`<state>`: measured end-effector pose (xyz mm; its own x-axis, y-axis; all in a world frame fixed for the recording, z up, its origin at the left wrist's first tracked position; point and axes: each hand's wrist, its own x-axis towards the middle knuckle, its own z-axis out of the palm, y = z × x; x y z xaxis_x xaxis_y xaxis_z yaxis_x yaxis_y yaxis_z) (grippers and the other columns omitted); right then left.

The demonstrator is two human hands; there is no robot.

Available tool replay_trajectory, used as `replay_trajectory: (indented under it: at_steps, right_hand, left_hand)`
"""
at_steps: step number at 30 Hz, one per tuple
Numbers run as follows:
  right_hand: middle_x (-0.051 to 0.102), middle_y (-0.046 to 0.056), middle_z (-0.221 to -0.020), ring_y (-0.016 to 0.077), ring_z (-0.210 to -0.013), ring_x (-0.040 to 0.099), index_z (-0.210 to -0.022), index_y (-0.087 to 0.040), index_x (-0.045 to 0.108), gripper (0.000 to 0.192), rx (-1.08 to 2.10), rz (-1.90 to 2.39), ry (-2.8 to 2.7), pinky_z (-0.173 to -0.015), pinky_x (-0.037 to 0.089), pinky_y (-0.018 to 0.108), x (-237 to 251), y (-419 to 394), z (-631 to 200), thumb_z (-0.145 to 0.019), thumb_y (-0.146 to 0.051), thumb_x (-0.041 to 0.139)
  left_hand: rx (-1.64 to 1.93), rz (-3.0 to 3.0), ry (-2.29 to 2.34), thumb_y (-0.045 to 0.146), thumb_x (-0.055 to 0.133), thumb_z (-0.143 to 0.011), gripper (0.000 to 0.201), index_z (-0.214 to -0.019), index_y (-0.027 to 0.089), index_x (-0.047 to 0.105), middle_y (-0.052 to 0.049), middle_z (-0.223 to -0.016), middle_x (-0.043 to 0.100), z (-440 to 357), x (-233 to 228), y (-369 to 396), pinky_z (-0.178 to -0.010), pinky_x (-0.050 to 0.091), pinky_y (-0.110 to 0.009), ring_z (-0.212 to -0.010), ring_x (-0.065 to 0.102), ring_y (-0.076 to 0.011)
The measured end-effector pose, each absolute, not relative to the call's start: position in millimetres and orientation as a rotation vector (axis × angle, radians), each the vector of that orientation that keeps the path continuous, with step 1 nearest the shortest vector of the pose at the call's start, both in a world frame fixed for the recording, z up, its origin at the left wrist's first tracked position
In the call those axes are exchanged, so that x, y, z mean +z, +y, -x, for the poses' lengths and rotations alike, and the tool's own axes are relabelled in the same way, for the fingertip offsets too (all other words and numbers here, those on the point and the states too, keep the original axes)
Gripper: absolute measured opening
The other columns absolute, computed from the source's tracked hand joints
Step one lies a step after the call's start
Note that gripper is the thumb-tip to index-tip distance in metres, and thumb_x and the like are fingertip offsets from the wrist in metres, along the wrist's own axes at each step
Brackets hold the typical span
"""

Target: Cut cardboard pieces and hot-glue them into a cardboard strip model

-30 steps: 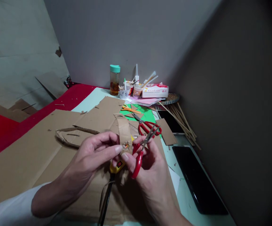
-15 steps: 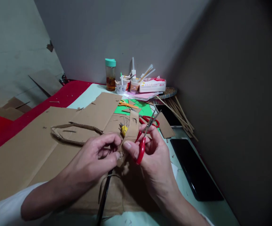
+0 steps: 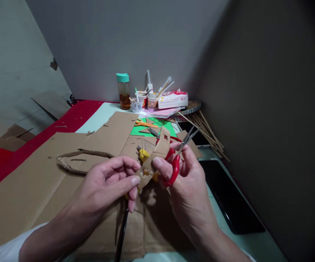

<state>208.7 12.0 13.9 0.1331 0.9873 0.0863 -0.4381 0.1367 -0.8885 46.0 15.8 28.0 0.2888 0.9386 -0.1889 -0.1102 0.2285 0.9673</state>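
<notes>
Our left hand and right hand pinch a folded brown cardboard strip; right also grips red-handled scissors; we judge trimming comes next, needing blades realigned.

Printing on the tissue pack and paper cups is too small to read.

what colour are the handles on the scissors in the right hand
Red, seen in the head view: scissors in the right hand.
</notes>
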Motion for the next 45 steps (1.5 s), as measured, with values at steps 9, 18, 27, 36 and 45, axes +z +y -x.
replay_trajectory:
  at_steps: [9,18,27,36,45]
  right_hand:
    - [0.051,-0.003,-0.056,0.0134,-0.051,0.040,-0.069,-0.025,0.066,0.027,1.235,1.060,-1.540,-0.046,0.032,0.026,48.8,3.8,-233.5,-0.072,-0.046,0.082]
    - [0.054,-0.001,-0.062,0.0170,-0.067,0.048,-0.063,-0.020,0.065,0.021,1.371,1.462,-1.871,-0.053,0.032,0.024,73.8,-2.0,-236.0,-0.068,-0.036,0.079]
    - [0.051,0.000,-0.064,0.0193,-0.070,0.045,-0.063,-0.021,0.054,0.033,1.446,1.504,-1.907,-0.058,0.032,0.027,60.9,3.8,-236.4,-0.066,-0.048,0.073]
    - [0.042,-0.004,-0.061,0.0142,-0.062,0.038,-0.065,-0.021,0.050,0.026,1.694,1.340,-1.733,-0.053,0.030,0.026,60.8,2.5,-234.0,-0.070,-0.038,0.070]
    - [0.051,-0.001,-0.070,0.0167,-0.069,0.044,-0.068,-0.020,0.053,0.039,1.606,1.369,-1.792,-0.060,0.030,0.028,51.6,3.1,-231.4,-0.076,-0.055,0.069]
  left_hand:
    - [1.058,-1.116,0.979,0.029,0.076,-0.087,0.012,-0.094,0.021,0.071,0.004,-0.062,0.066,-26.1,27.3,29.5,-0.051,0.050,-0.019,-0.052,0.062,-0.0102]
    - [1.140,-1.166,0.981,0.025,0.078,-0.085,0.013,-0.098,0.024,0.078,0.005,-0.069,0.066,-17.2,31.6,32.1,-0.051,0.049,-0.016,-0.052,0.063,-0.0080]
    - [1.136,-1.291,1.181,0.030,0.079,-0.083,0.014,-0.095,0.031,0.085,0.002,-0.067,0.072,-14.5,32.5,30.7,-0.054,0.047,-0.018,-0.056,0.061,-0.0096]
    - [1.186,-1.542,1.238,0.032,0.075,-0.087,0.014,-0.095,0.034,0.085,0.001,-0.083,0.076,-14.9,31.3,30.9,-0.057,0.050,-0.019,-0.064,0.064,-0.0124]
    - [1.333,-1.690,1.308,0.024,0.073,-0.085,0.015,-0.089,0.034,0.084,0.004,-0.086,0.079,-21.6,28.9,23.1,-0.070,0.051,-0.019,-0.079,0.069,-0.0137]
